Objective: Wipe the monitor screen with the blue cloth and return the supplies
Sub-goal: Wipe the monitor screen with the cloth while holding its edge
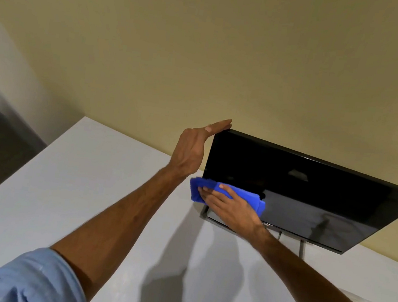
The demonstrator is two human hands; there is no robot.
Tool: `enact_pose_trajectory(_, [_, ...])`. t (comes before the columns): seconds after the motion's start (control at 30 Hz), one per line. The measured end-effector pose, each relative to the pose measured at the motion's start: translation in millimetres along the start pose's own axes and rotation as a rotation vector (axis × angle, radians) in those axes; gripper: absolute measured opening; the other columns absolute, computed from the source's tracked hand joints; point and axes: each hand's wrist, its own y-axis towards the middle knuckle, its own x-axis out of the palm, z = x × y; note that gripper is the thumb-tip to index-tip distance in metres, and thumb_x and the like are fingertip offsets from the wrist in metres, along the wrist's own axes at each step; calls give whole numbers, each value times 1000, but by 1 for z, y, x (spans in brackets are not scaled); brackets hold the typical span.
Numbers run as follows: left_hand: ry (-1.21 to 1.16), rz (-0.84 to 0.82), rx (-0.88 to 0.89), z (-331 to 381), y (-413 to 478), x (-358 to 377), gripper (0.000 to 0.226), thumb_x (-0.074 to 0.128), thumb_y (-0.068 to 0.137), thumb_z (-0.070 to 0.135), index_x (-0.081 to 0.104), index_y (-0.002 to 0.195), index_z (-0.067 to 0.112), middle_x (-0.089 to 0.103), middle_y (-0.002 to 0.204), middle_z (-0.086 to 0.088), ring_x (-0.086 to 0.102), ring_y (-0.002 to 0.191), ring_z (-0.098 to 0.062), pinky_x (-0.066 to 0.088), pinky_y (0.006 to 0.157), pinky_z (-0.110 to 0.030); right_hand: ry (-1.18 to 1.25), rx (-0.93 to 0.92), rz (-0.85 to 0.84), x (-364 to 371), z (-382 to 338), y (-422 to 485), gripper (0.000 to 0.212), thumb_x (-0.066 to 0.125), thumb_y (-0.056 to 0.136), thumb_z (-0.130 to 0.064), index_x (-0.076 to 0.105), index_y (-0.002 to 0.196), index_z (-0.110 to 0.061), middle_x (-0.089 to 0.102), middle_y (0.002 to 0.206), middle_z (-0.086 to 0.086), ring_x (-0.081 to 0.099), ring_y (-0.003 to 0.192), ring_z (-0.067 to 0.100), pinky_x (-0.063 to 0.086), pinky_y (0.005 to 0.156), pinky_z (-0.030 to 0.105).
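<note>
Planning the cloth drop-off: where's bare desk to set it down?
Bare white desk left of the monitor, out to its left edge, and between the forearms in front of the stand. Crowded at the screen's lower left: right hand presses the blue cloth there, left hand steadies the top corner.

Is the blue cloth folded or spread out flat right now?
Folded: the blue cloth shows a doubled, thick edge beside the right hand pressing it on the monitor.

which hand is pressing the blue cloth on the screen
The right hand, flat on the blue cloth at the monitor's lower left. The left hand only steadies the top left corner.
</note>
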Motion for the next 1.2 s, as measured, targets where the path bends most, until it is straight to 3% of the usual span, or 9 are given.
enact_pose_trajectory(0.13, [78, -17, 37, 1, -3, -1, 67, 16, 112, 28, 63, 159, 16, 69, 155, 3, 56, 154, -12, 37, 135, -33, -63, -97, -129, 2, -15, -13, 106, 74, 94, 1, 4, 173, -7, 4, 182, 11, 12, 167, 29, 3, 129, 50])
enact_pose_trajectory(0.27, [75, -12, 29, 4, -2, 0, 65, 17, 113, 27, 62, 160, 20, 69, 155, 7, 56, 154, -9, 39, 134, -40, -18, -67, -109, -4, 2, -15, 103, 71, 99, -3, 1, 174, -12, 2, 182, 7, 9, 167, 27, 12, 134, 49])
enact_pose_trajectory(0.37, [128, -16, 54, 7, -4, 0, 66, 17, 111, 26, 60, 161, 18, 68, 156, 5, 57, 154, -11, 42, 132, -42, 148, 60, -107, -16, 25, -16, 101, 62, 101, 2, -6, 174, -15, -8, 182, 4, 0, 168, 26, 11, 136, 54])
enact_pose_trajectory(0.5, [148, -1, 64, 5, -6, 0, 63, 21, 113, 23, 60, 161, 18, 66, 158, 5, 57, 153, -10, 45, 130, -43, 154, 364, 174, -43, 80, -23, 99, 35, 85, 13, 5, 175, -18, 0, 183, -2, 6, 169, 19, 8, 136, 52])
enact_pose_trajectory(0.6, [127, 32, 17, 5, -6, 5, 58, 25, 116, 27, 62, 159, 20, 65, 159, 8, 57, 152, -6, 45, 130, -40, 165, 512, 254, -55, 103, -24, 101, 40, 84, 15, 10, 175, -19, 5, 183, -4, 8, 169, 17, 3, 136, 49])
enact_pose_trajectory(0.83, [408, 52, 110, 2, -11, 10, 48, 41, 117, 40, 68, 154, 25, 64, 160, 10, 49, 159, -7, 45, 130, -34, 163, 366, 166, -26, 65, -25, 103, 59, 84, 5, 13, 174, -17, 10, 182, 2, 11, 168, 20, -4, 135, 50])
enact_pose_trajectory(0.97, [451, 65, 146, 0, -12, 11, 45, 49, 116, 39, 67, 155, 28, 63, 161, 11, 48, 159, -8, 47, 130, -37, 174, 274, 99, -7, 44, -33, 110, 73, 87, 2, 8, 174, -13, 3, 183, 6, 11, 168, 26, 9, 134, 52])
enact_pose_trajectory(1.1, [447, 85, 144, 0, -12, 11, 42, 52, 116, 35, 68, 155, 29, 63, 161, 13, 47, 160, -5, 45, 130, -34, 150, 113, -23, 9, 27, -48, 108, 63, 95, 5, -12, 172, -13, -11, 182, 7, -1, 168, 28, 1, 133, 51])
enact_pose_trajectory(1.2, [443, 89, 134, 1, -12, 12, 41, 53, 117, 32, 68, 154, 29, 63, 160, 13, 47, 159, -5, 44, 131, -33, 129, 4, -84, 18, 13, -56, 103, 56, 100, 4, -16, 171, -13, -13, 181, 5, -3, 167, 25, 1, 133, 48])
